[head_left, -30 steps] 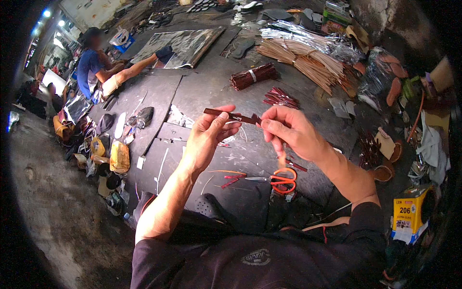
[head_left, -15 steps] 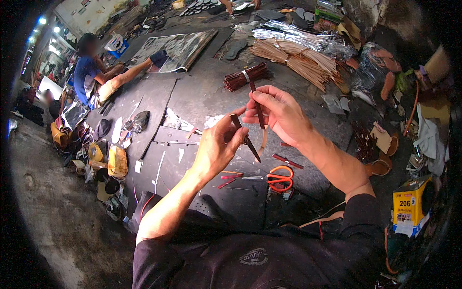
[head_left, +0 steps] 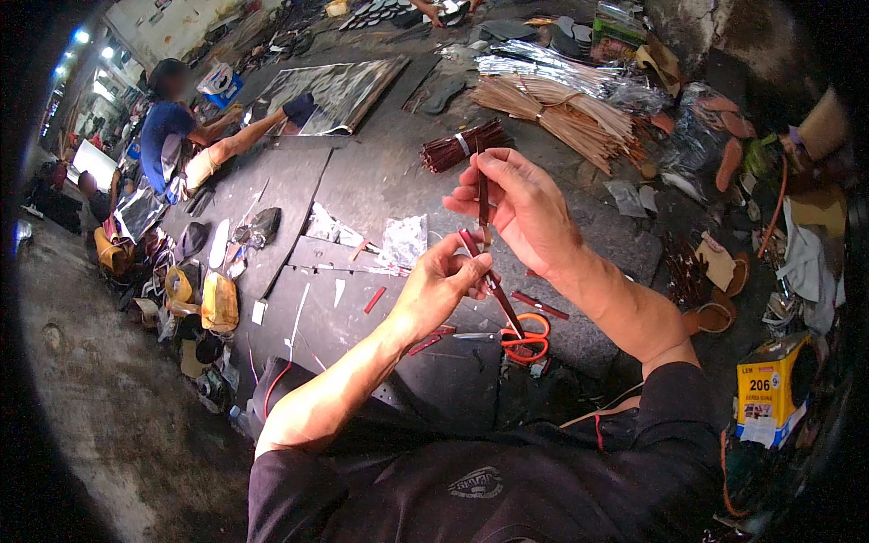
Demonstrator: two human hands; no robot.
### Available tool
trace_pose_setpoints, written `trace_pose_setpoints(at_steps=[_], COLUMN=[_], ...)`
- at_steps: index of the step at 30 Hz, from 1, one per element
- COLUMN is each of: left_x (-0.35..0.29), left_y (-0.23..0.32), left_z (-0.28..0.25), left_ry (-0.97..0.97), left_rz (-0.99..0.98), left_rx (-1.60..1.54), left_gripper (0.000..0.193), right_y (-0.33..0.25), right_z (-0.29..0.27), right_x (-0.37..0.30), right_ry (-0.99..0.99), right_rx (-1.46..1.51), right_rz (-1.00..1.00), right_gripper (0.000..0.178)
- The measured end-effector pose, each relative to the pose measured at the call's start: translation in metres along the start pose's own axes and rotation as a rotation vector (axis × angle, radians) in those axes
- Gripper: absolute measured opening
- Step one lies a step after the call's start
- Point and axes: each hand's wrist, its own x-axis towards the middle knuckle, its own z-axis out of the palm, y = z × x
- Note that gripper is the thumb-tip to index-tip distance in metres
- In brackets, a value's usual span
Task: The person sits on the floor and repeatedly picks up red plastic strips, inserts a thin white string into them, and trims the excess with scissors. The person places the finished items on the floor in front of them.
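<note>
Pinched in my left hand is a dark red strip, slanting down toward the scissors. My right hand grips another dark brown strip between thumb and fingers, held nearly upright. Its lower end meets or overlaps the top of the left strip; whether they touch is hard to tell. Below my hands lie scissors with orange handles, partly covered by the left strip. Short dark red pieces are scattered around them, one left of my left hand. Beyond my right hand sits a tied bundle of dark red strips.
A large bundle of tan strips lies at the far right. To the left is a clear plastic bag. A yellow tin stands at right. Another person sits at far left beside a patterned sheet.
My left hand has moved right and slightly down, bringing its strip closer to the right hand's strip. The plastic bag and a short red piece have come into sight behind it.
</note>
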Motion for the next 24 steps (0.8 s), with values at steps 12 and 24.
trace_pose_setpoints(at_steps=[12, 24], left_x=[0.006, 0.004], left_y=[-0.013, 0.032], left_z=[-0.026, -0.047], left_ry=[0.001, 0.206], left_rz=[-0.073, 0.071], left_rx=[0.262, -0.194], left_gripper=[0.029, 0.034], right_y=[-0.065, -0.061], right_z=[-0.034, -0.005], right_x=[0.017, -0.031], right_ry=[0.066, -0.126], right_rx=[-0.117, -0.796], right_rz=[-0.364, 0.137], right_gripper=[0.014, 0.022])
